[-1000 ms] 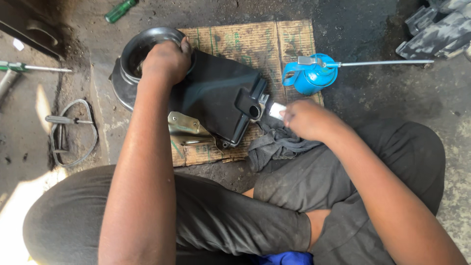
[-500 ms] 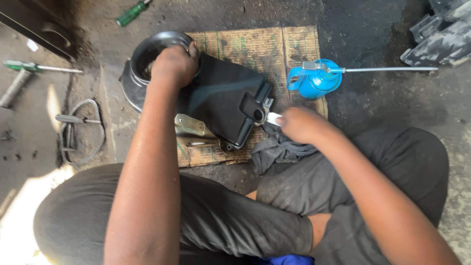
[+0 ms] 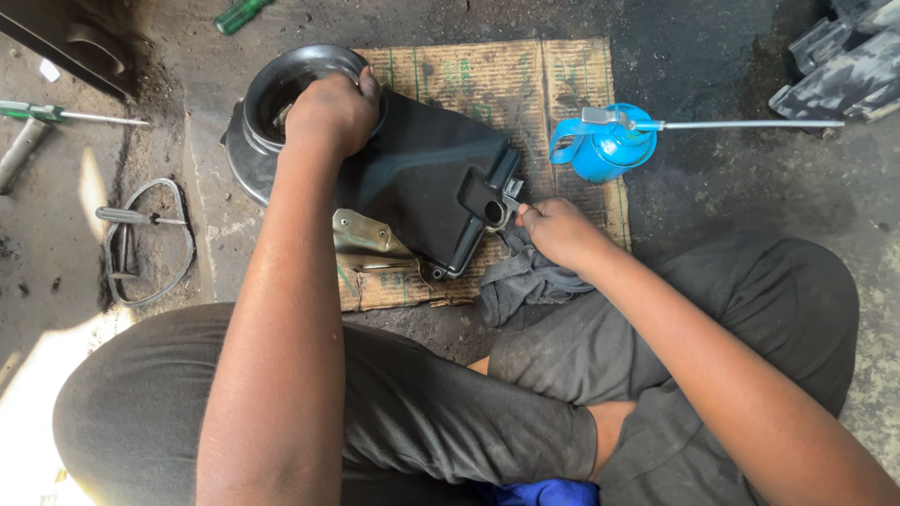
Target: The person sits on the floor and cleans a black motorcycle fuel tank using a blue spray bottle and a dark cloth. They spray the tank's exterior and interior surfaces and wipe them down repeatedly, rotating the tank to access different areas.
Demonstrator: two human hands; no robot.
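A black plastic housing [image 3: 422, 178] with a round open mouth [image 3: 281, 80] lies on a flat piece of cardboard [image 3: 506, 75] on the ground. My left hand [image 3: 330, 111] grips the rim of the round mouth. My right hand [image 3: 555, 230] pinches a small light-coloured piece against the square port [image 3: 489, 201] at the housing's right end. A dark grey rag [image 3: 525, 281] lies bunched just under that hand. A bent metal bracket [image 3: 366, 239] sticks out from the housing's near side. My legs are crossed below.
A blue oil can [image 3: 600, 145] with a long thin spout rests right of the cardboard. A green-handled screwdriver [image 3: 56, 112], a hammer handle [image 3: 21, 155] and a wire loop [image 3: 145, 239] lie at the left. A green bottle [image 3: 239, 14] is at the top. Dark parts [image 3: 844, 61] sit top right.
My right hand has stayed at the port and shifted slightly toward it. My left hand keeps its grip on the rim. The view has drifted a little.
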